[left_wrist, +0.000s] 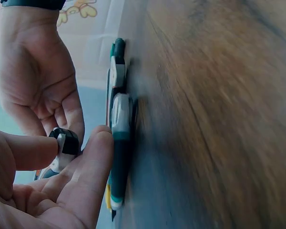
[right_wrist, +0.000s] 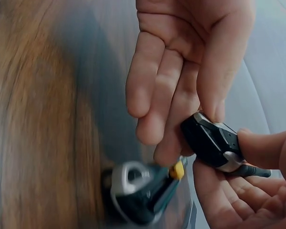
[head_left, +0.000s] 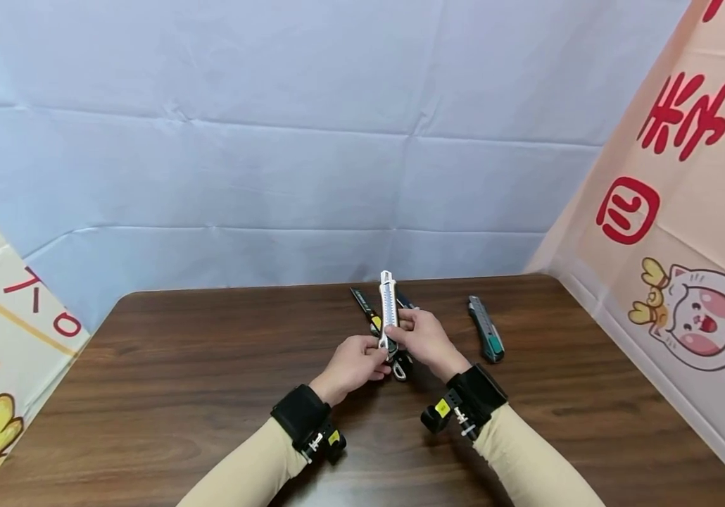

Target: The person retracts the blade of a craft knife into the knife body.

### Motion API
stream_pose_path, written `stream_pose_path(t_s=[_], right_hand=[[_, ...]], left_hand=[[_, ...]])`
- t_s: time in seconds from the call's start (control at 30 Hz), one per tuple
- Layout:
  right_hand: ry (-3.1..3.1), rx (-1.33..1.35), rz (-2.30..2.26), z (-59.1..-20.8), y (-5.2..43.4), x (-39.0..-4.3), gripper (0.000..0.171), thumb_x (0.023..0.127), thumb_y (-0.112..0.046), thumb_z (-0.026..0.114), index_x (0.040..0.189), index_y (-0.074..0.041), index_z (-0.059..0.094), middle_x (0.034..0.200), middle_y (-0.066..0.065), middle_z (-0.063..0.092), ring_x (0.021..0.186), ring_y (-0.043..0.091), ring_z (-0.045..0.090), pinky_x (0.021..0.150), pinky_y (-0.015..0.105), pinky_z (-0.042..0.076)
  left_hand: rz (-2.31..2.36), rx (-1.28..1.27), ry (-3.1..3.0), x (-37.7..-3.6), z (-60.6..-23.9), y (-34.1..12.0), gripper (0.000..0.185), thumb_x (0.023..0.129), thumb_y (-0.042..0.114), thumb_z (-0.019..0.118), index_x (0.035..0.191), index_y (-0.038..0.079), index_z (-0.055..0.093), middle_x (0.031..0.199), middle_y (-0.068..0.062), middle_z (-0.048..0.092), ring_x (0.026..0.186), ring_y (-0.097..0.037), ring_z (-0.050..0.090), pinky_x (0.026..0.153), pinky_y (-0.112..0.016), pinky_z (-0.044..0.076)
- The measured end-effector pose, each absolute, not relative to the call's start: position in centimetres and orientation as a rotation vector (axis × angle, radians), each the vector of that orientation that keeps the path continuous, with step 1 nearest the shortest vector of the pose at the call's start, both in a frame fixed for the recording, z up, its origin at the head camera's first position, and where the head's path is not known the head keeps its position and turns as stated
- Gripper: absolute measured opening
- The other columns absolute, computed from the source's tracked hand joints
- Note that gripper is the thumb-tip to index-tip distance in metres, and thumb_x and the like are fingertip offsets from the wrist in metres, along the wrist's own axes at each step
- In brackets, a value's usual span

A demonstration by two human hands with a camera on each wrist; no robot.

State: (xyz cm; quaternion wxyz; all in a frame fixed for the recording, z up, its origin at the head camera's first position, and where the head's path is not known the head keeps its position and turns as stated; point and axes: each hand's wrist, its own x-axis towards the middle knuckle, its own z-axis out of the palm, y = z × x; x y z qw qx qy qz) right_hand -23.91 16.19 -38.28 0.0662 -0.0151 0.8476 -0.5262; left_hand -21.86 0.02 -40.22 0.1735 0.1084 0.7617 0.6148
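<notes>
Both hands hold a silver-and-black utility knife point(head_left: 388, 303) upright above the table, its pale tip pointing away. My left hand point(head_left: 352, 366) pinches the lower end between thumb and fingers. Higher on the body, my right hand point(head_left: 429, 338) grips it with the thumb on the front face. Beneath the hands lie other utility knives, partly hidden: a black one with a yellow part point(head_left: 365, 308) and a dark one point(head_left: 405, 301). In the right wrist view, the knife's black end point(right_wrist: 212, 140) shows between the two hands.
A grey-and-teal utility knife point(head_left: 486, 329) lies on the brown wooden table point(head_left: 210, 366) to the right of my right hand. A pale cloth point(head_left: 274, 176) hangs behind the table, with printed cloths at both sides.
</notes>
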Motion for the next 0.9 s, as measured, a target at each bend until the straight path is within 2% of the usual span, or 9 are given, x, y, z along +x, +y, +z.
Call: stream_pose_path(t_s=[0.1, 0.33, 0.5, 0.63, 0.83, 0.9], right_hand=[[2.568, -0.018, -1.572, -38.3, 17.2, -23.8, 0.044, 0.097, -0.013, 0.060, 0.137, 0.003, 0.051, 0.122, 0.022, 0.066, 0.100, 0.021, 0.066, 0.080, 0.031, 0.058], [2.527, 0.036, -1.612, -38.0, 19.3, -23.7, 0.047, 0.098, -0.013, 0.058, 0.140, 0.004, 0.046, 0.124, 0.023, 0.065, 0.100, 0.020, 0.068, 0.086, 0.035, 0.058], [2.533, 0.063, -1.591, -37.6, 20.8, -23.6, 0.045, 0.098, -0.017, 0.058, 0.138, 0.002, 0.049, 0.120, 0.021, 0.066, 0.090, 0.014, 0.067, 0.079, 0.029, 0.056], [2.546, 0.086, -1.563, -37.3, 22.2, -23.6, 0.046, 0.099, -0.017, 0.056, 0.139, 0.003, 0.047, 0.122, 0.022, 0.065, 0.088, 0.013, 0.064, 0.078, 0.028, 0.053], [2.667, 0.149, -1.419, -37.3, 24.8, -23.6, 0.051, 0.098, -0.020, 0.057, 0.140, 0.005, 0.045, 0.125, 0.024, 0.062, 0.102, 0.023, 0.063, 0.080, 0.029, 0.053], [2.708, 0.172, -1.363, -37.3, 25.6, -23.5, 0.052, 0.098, -0.021, 0.058, 0.141, 0.006, 0.044, 0.125, 0.026, 0.062, 0.103, 0.026, 0.063, 0.078, 0.030, 0.052]], left_hand=[[1.750, 0.323, 2.153, -21.8, -40.1, 0.8, 0.027, 0.099, 0.009, 0.051, 0.119, -0.005, 0.063, 0.105, -0.020, 0.069, 0.082, -0.019, 0.070, 0.075, -0.031, 0.061], [1.755, 0.355, 2.152, -22.0, -39.9, 2.4, 0.034, 0.098, 0.007, 0.051, 0.130, -0.003, 0.058, 0.110, -0.019, 0.071, 0.087, -0.019, 0.069, 0.079, -0.031, 0.061], [1.743, 0.374, 2.159, -22.1, -39.7, 3.6, 0.035, 0.098, 0.006, 0.050, 0.131, -0.001, 0.058, 0.110, -0.016, 0.072, 0.092, -0.022, 0.069, 0.081, -0.032, 0.060], [1.721, 0.394, 2.143, -22.0, -39.4, 4.5, 0.035, 0.099, 0.008, 0.051, 0.132, 0.000, 0.058, 0.115, -0.017, 0.070, 0.097, -0.026, 0.070, 0.083, -0.034, 0.060], [1.700, 0.421, 2.114, -21.7, -39.2, 5.1, 0.032, 0.100, 0.008, 0.051, 0.130, -0.002, 0.058, 0.122, -0.021, 0.066, 0.100, -0.025, 0.069, 0.085, -0.032, 0.059], [1.692, 0.434, 2.108, -21.5, -39.2, 5.1, 0.032, 0.100, 0.009, 0.051, 0.130, -0.002, 0.058, 0.123, -0.021, 0.065, 0.102, -0.028, 0.069, 0.086, -0.036, 0.059]])
